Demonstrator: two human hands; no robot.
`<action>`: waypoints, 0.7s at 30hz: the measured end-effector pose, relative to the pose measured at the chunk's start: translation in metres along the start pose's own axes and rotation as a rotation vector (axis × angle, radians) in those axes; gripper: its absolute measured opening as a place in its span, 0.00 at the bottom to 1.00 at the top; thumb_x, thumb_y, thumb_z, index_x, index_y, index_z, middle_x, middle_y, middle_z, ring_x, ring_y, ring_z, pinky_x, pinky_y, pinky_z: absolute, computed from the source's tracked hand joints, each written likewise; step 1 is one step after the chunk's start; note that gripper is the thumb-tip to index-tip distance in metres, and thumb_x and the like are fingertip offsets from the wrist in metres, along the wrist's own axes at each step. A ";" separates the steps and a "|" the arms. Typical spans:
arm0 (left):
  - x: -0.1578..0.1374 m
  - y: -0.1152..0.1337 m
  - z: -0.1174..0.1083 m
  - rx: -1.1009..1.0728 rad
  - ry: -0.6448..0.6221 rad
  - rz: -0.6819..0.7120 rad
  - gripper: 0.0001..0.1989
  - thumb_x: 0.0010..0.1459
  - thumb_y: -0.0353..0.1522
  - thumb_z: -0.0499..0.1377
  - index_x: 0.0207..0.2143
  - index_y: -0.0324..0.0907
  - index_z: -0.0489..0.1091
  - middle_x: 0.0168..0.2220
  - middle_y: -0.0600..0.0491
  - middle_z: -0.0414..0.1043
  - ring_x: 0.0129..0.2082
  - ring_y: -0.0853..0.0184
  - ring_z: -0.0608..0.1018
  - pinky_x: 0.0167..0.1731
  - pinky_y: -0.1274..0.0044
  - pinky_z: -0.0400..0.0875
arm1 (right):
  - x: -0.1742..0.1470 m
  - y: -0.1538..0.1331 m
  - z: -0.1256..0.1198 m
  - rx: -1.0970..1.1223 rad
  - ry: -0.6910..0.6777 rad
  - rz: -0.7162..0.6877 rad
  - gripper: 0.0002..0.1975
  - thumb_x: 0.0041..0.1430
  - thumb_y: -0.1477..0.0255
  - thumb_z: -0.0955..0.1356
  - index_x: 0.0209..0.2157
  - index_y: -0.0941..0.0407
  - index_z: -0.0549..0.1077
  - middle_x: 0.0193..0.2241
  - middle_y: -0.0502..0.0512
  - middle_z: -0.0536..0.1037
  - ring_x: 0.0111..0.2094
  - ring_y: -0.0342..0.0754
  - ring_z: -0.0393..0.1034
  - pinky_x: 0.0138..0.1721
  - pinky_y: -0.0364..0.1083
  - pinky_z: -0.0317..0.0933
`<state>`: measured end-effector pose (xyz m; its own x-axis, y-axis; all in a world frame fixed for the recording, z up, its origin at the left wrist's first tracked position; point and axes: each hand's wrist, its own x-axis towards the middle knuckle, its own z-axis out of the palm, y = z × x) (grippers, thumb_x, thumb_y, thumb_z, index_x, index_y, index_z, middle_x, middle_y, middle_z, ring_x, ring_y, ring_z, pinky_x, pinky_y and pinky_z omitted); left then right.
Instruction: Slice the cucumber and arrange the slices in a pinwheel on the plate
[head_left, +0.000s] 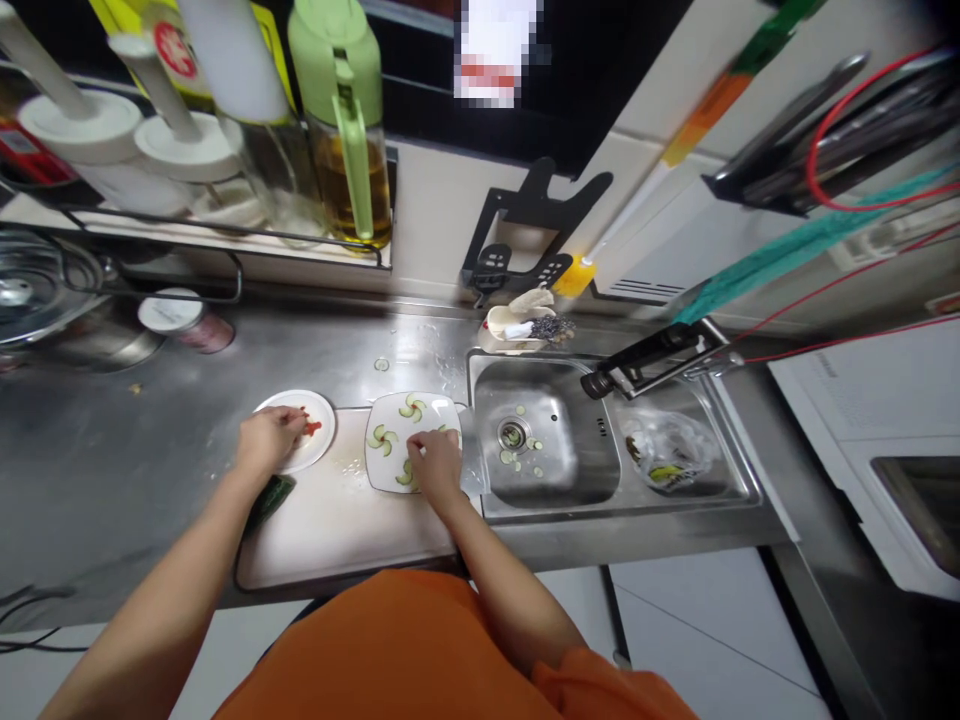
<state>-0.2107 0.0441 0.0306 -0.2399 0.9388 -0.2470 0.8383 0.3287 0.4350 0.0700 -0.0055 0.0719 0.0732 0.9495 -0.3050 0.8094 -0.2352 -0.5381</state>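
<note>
My left hand [266,438] reaches over a small round white plate [321,452], its fingers pinched beside small red pieces [312,428]. Whether a piece is between those fingertips is too small to tell. Over a squarish white plate [436,404] is my right hand [441,464], thumb and fingers drawn together; what they hold, if anything, cannot be made out. Thin green-edged slices, like cucumber [382,440], lie on that plate in curved pinwheel groups, some with a red dot in the middle. My right hand partly covers two groups. A dark green cucumber piece [274,496] lies below my left wrist.
A white cutting board [330,545] lies under the plates' edges. On the right is a steel sink [577,400] with slices around its drain and a plastic bag [671,450] in the second basin. A shelf at back left carries jars and a green-topped oil bottle [349,190].
</note>
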 end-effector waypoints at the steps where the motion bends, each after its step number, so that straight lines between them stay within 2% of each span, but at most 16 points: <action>1: -0.001 0.000 -0.002 -0.013 -0.001 -0.011 0.14 0.50 0.41 0.56 0.32 0.44 0.77 0.35 0.51 0.79 0.33 0.64 0.77 0.31 0.77 0.65 | -0.002 0.001 0.000 -0.004 -0.003 0.003 0.10 0.59 0.71 0.64 0.31 0.50 0.78 0.32 0.52 0.77 0.44 0.52 0.59 0.37 0.46 0.49; 5: -0.006 0.008 -0.003 -0.081 0.051 -0.020 0.13 0.49 0.40 0.58 0.32 0.44 0.77 0.35 0.52 0.78 0.33 0.64 0.77 0.33 0.77 0.66 | -0.015 0.007 -0.002 -0.034 -0.036 0.019 0.10 0.58 0.72 0.64 0.32 0.50 0.78 0.32 0.51 0.77 0.44 0.52 0.59 0.37 0.46 0.49; 8: -0.015 0.028 0.002 -0.107 0.096 0.149 0.12 0.51 0.39 0.58 0.32 0.43 0.77 0.34 0.52 0.77 0.34 0.64 0.76 0.36 0.75 0.67 | -0.027 0.015 -0.002 -0.056 -0.042 0.040 0.09 0.59 0.71 0.65 0.33 0.50 0.79 0.34 0.52 0.78 0.44 0.52 0.60 0.36 0.45 0.49; 12: -0.033 0.073 0.022 -0.226 0.038 0.421 0.11 0.53 0.39 0.58 0.31 0.44 0.78 0.32 0.52 0.77 0.34 0.64 0.76 0.39 0.74 0.67 | -0.039 0.031 -0.003 -0.080 0.000 0.068 0.09 0.59 0.71 0.66 0.34 0.50 0.79 0.35 0.52 0.78 0.43 0.51 0.62 0.36 0.45 0.49; 14: -0.040 0.098 0.037 -0.249 -0.035 0.529 0.10 0.54 0.37 0.58 0.31 0.45 0.78 0.32 0.53 0.78 0.35 0.64 0.76 0.40 0.74 0.67 | -0.040 0.039 -0.005 -0.091 0.028 0.072 0.08 0.59 0.71 0.66 0.33 0.50 0.79 0.34 0.52 0.78 0.42 0.51 0.62 0.35 0.44 0.49; 18: -0.048 0.138 0.067 -0.246 -0.113 0.657 0.08 0.54 0.32 0.58 0.30 0.45 0.78 0.32 0.53 0.78 0.37 0.63 0.76 0.42 0.73 0.67 | -0.037 0.051 -0.009 -0.101 0.105 0.085 0.08 0.60 0.72 0.66 0.32 0.51 0.78 0.33 0.51 0.78 0.41 0.49 0.62 0.36 0.44 0.49; 21: -0.049 0.155 0.085 -0.219 -0.169 0.725 0.07 0.53 0.32 0.59 0.29 0.45 0.78 0.30 0.52 0.78 0.36 0.63 0.75 0.42 0.72 0.67 | -0.033 0.056 -0.012 -0.092 0.146 0.116 0.08 0.60 0.71 0.66 0.34 0.50 0.78 0.34 0.51 0.77 0.42 0.50 0.61 0.35 0.44 0.49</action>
<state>-0.0277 0.0406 0.0362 0.4240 0.9046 0.0437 0.6376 -0.3324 0.6950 0.1198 -0.0471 0.0611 0.2473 0.9387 -0.2403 0.8397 -0.3314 -0.4303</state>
